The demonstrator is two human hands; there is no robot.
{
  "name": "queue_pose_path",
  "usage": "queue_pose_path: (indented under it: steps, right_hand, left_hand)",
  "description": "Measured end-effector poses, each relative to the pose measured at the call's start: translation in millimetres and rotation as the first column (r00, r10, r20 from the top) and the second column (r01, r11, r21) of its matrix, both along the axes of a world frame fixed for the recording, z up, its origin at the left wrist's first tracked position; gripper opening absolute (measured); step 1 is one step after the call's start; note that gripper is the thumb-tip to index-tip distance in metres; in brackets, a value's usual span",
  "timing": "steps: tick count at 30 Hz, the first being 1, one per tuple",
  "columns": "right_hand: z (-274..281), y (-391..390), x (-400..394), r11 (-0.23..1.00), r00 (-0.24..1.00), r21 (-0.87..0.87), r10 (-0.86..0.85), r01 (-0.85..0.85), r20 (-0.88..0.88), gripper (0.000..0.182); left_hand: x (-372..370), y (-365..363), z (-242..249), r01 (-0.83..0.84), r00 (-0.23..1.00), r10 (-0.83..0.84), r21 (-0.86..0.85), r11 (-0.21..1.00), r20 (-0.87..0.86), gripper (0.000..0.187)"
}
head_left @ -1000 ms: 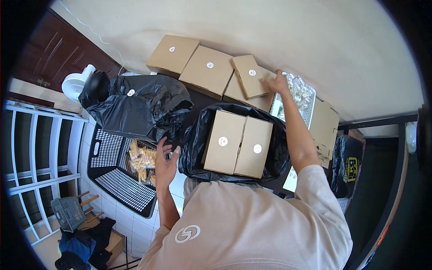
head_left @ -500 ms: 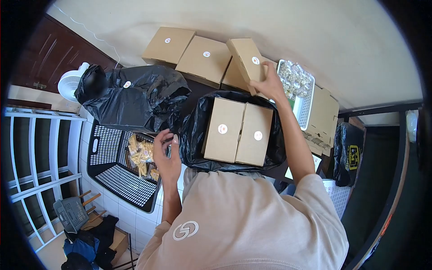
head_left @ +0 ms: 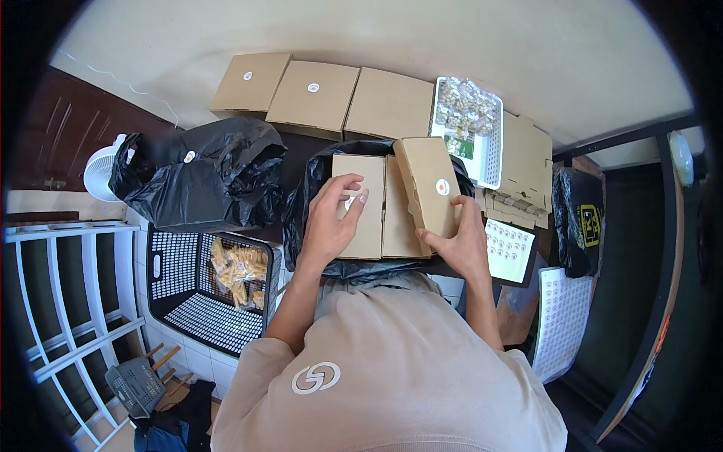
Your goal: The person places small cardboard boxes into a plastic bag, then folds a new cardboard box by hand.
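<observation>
My right hand [head_left: 465,242] grips the near end of a cardboard box [head_left: 426,188] with a round sticker, thumb on one side and fingers on the other. That box is tilted above two cardboard boxes inside an open black plastic bag [head_left: 301,184]. Over the left one of these, a cardboard box [head_left: 367,226], hovers my left hand [head_left: 331,222], its fingers bent and apart, partly hiding the sticker. The right-hand box [head_left: 399,233] in the bag is mostly covered by the held one.
Cardboard boxes [head_left: 312,94] line the wall. A full black bag [head_left: 211,177] stands left, above a black crate [head_left: 203,316] with packaged snacks [head_left: 237,271]. To the right are a white basket [head_left: 491,169] of small packets, flattened cardboard [head_left: 523,166] and sticker sheets [head_left: 510,252].
My right hand has brought the box from the row by the wall to above the bag. My left hand has moved right, from beside the crate to over the bagged boxes.
</observation>
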State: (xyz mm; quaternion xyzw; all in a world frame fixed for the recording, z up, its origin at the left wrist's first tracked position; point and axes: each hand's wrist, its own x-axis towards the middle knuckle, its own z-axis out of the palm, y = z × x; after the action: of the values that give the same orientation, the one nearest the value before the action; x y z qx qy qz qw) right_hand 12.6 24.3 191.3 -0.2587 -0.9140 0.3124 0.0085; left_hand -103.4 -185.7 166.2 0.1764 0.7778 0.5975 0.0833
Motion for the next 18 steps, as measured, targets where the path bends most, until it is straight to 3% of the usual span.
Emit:
queue_pose_path:
  steps: [3,5,9,10,15,18]
  right_hand:
    - [-0.7,-6.1,3.4,0.999,0.998,-0.021,-0.029,0.03,0.047,0.076]
    - [-1.6,-11.2,3.4,0.999,0.999,0.053,-0.015,0.013,0.036,0.077]
    - [-12.4,-28.7,6.9,0.994,0.997,0.105,0.011,-0.019,0.075,0.076]
    - [-17.2,-30.7,9.3,0.994,0.998,0.099,0.035,-0.04,0.049,0.072]
    - [-19.5,-34.3,9.9,0.996,0.996,0.03,0.086,-0.085,-0.031,0.059]
    - [-25.8,-26.7,18.0,0.994,0.989,-0.008,0.11,-0.112,-0.102,0.053]
  left_hand:
    - [-7.6,4.3,-2.6,0.013,1.0,-0.014,-0.035,0.999,-0.028,0.026]
    - [-13.5,8.7,-5.3,0.007,0.999,-0.008,-0.043,0.999,-0.037,0.027]
    - [-8.8,24.1,-18.6,0.138,0.989,-0.142,-0.111,0.984,-0.031,0.033]
    - [-5.2,29.9,-21.8,0.203,0.973,-0.218,-0.178,0.963,-0.069,0.037]
    - [20.1,45.6,-22.0,0.267,0.951,-0.298,-0.268,0.926,-0.084,0.049]
    - [32.4,52.9,-25.8,0.218,0.947,-0.284,-0.35,0.911,-0.15,0.06]
